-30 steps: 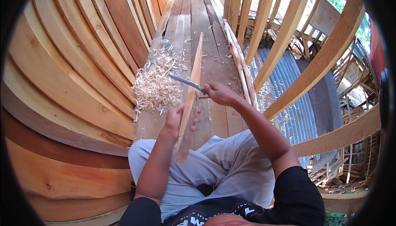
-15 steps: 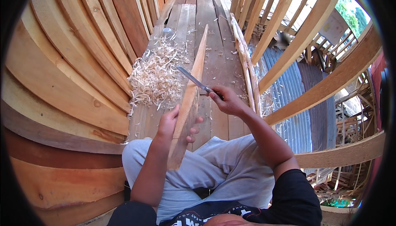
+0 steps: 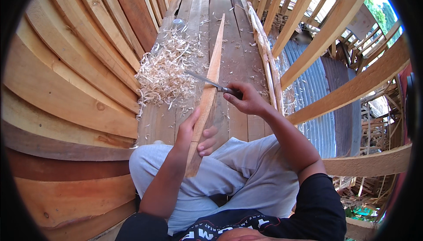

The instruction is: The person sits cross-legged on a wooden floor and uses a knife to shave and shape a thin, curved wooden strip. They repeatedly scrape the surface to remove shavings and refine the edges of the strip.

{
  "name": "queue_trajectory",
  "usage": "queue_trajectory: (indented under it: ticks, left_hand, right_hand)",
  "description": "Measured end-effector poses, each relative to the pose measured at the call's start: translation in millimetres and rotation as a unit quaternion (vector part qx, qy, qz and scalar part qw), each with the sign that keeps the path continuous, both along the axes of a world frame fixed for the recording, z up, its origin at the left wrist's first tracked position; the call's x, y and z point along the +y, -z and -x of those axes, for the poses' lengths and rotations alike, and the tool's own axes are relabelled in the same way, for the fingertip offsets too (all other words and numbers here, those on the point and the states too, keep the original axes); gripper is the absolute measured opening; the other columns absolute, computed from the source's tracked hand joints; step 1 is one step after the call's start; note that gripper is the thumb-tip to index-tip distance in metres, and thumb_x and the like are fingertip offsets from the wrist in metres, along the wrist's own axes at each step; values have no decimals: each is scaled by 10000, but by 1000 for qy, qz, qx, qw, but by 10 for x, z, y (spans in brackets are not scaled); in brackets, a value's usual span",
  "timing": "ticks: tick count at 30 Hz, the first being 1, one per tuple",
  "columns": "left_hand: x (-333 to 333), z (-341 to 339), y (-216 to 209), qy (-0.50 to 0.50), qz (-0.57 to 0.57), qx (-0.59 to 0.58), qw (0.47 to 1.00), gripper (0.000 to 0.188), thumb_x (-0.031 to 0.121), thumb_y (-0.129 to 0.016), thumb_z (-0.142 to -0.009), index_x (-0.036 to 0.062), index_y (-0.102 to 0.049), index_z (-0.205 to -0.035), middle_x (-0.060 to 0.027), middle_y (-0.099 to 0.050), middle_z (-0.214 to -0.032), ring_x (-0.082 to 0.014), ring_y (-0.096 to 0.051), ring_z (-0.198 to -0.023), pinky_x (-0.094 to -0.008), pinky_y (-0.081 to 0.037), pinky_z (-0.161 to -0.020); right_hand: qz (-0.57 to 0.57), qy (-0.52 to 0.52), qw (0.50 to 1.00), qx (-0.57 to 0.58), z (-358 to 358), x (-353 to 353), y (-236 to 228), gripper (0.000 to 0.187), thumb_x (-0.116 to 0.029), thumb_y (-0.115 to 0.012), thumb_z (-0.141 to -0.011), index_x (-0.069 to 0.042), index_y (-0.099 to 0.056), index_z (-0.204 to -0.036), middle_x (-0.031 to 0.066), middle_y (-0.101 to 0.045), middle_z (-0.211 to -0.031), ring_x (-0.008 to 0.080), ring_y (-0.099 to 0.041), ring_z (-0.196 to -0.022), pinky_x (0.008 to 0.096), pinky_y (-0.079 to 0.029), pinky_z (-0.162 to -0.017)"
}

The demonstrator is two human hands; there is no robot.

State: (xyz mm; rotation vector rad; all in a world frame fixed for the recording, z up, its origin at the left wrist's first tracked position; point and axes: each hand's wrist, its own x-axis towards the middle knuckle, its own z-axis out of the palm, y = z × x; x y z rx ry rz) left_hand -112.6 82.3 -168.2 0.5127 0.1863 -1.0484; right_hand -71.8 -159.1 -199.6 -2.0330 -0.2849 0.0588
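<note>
A long wooden piece (image 3: 204,109), tapering to a point at its far end, slants away from my lap. My left hand (image 3: 188,128) is wrapped round its wider near part, thumb along the left side and fingertips showing on the right. In my right hand (image 3: 247,98) is a knife (image 3: 204,79), gripped by its dark handle. Its narrow blade crosses the wood beyond my left hand and points left, over the curled shavings. The blade appears to touch the wood's upper edge. My fingers hide part of the handle.
A heap of wood shavings (image 3: 169,73) lies on the plank floor (image 3: 233,56) at the left, with a small clear cup (image 3: 177,22) beyond it. Upright boards (image 3: 79,76) line the left. Wooden slats (image 3: 297,16) stand at the right, corrugated metal sheets (image 3: 313,104) below them.
The knife has slid a little nearer to my left hand along the wood, and its blade lies flatter. The wood has turned slightly in my left hand. The whole view has shifted a little.
</note>
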Motion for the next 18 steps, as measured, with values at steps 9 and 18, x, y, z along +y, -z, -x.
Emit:
queue_trajectory:
  ticks: [9, 18]
  left_hand:
    - [50, -319, 256, 23, 102, 19, 994, 506, 535, -264, -989, 135, -441, -1243, -4, -390, -695, -90, -358, -393, -243, -345, -345]
    - [178, -114, -46, -16, -132, -40, 990, 528, 431, -244, -1022, 20, -377, -1325, -58, -468, -783, -114, -432, -413, -229, -366, -308]
  right_hand:
    - [51, -36, 998, 24, 3, -65, 73, 234, -232, -605, -924, 1, -600, -918, 89, -557, -674, 159, -494, -616, 354, -420, -589]
    - [149, 30, 988, 40, 24, 4, 134, 378, -314, -451, -967, 22, -613, -903, 219, -616, -747, 360, -588, -691, 466, -444, -674]
